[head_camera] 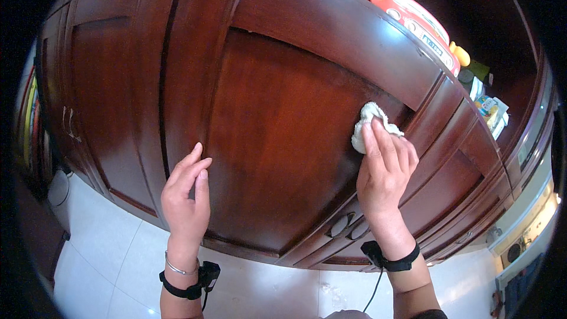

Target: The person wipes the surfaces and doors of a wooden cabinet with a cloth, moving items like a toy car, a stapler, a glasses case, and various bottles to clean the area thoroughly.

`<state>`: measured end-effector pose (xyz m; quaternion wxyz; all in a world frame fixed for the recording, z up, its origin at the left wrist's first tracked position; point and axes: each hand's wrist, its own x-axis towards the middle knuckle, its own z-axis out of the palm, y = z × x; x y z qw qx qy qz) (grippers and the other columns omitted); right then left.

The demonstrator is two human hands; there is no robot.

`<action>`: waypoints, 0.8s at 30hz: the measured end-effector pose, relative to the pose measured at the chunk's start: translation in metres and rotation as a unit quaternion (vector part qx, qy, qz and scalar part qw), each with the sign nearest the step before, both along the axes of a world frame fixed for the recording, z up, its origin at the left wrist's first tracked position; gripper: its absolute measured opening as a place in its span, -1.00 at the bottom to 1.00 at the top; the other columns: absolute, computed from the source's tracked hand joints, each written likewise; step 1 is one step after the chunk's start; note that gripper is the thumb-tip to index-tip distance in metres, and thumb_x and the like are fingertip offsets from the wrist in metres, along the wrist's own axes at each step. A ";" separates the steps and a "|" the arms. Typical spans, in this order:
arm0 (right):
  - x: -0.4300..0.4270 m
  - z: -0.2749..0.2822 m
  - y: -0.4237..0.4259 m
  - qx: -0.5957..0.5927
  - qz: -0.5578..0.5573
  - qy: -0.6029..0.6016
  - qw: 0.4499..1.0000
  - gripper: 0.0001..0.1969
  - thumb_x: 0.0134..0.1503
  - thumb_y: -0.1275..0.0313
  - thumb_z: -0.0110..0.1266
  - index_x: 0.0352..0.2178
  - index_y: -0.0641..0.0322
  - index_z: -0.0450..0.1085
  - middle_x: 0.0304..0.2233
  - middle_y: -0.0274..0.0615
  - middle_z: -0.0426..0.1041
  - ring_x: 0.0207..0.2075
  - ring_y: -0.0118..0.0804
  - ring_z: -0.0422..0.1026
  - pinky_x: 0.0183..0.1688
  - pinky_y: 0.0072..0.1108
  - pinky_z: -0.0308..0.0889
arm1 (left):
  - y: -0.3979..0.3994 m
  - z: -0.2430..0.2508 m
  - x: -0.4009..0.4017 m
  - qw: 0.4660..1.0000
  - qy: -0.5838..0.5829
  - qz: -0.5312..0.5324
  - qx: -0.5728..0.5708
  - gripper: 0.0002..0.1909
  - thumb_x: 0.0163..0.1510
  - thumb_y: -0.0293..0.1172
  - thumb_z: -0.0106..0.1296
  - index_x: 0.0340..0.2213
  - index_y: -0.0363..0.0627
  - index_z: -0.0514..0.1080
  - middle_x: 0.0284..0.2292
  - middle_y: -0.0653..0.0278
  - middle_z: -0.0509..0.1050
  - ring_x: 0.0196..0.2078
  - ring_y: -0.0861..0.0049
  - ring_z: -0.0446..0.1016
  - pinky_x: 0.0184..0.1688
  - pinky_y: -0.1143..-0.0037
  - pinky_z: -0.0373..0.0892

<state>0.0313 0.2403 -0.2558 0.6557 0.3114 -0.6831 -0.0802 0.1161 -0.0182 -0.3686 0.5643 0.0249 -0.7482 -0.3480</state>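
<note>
My right hand (386, 173) grips a crumpled white cloth (368, 117) and presses it against the upper right of a recessed panel on a dark reddish-brown wooden cabinet door (274, 141). Below that hand, two metal handles (340, 226) sit side by side on neighbouring doors. To the left, my left hand (188, 190) holds nothing; its fingers are loosely bent and a little apart, close to the door's left frame. Whether its fingertips touch the wood I cannot tell. Both wrists wear black straps with small devices, and a metal bangle circles the left one.
On the cabinet's top ledge stand a red toy (414, 17) with yellow handles and several small packages (491, 113). White floor tiles (110, 248) run along the cabinet's base. Colourful long items (31, 124) stand at the far left. A lit opening (531, 226) shows at the right.
</note>
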 end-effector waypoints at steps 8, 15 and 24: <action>0.001 0.027 -0.001 -0.026 -0.018 0.002 1.000 -0.62 -0.04 0.63 -0.07 -0.14 0.16 0.41 -0.12 -0.24 0.44 -0.06 -0.30 0.38 0.14 -0.34 0.06 | 0.005 0.002 0.001 1.000 -0.014 0.012 0.011 -0.82 0.09 -0.50 -0.06 -0.29 -0.17 0.51 -0.12 0.11 0.47 -0.05 0.32 0.44 -0.01 0.45 0.35; -0.003 0.015 -0.024 -0.035 0.044 -0.006 0.998 -0.64 -0.05 0.63 -0.08 -0.16 0.28 0.41 -0.12 -0.09 0.44 -0.05 -0.19 0.40 0.12 -0.29 0.14 | 0.004 -0.003 -0.002 1.000 -0.004 0.005 0.000 -0.82 0.09 -0.50 -0.06 -0.30 -0.19 0.51 -0.11 0.10 0.46 -0.05 0.31 0.44 -0.01 0.44 0.35; 0.004 0.030 -0.001 -0.002 -0.011 -0.006 1.000 -0.61 -0.07 0.65 -0.09 -0.15 0.23 0.39 -0.14 -0.14 0.45 -0.09 -0.22 0.43 0.19 -0.22 0.03 | 0.003 -0.002 -0.001 0.999 -0.009 -0.025 0.035 -0.80 0.12 -0.47 -0.10 -0.29 -0.24 0.50 -0.08 0.07 0.44 0.00 0.30 0.39 0.06 0.41 0.25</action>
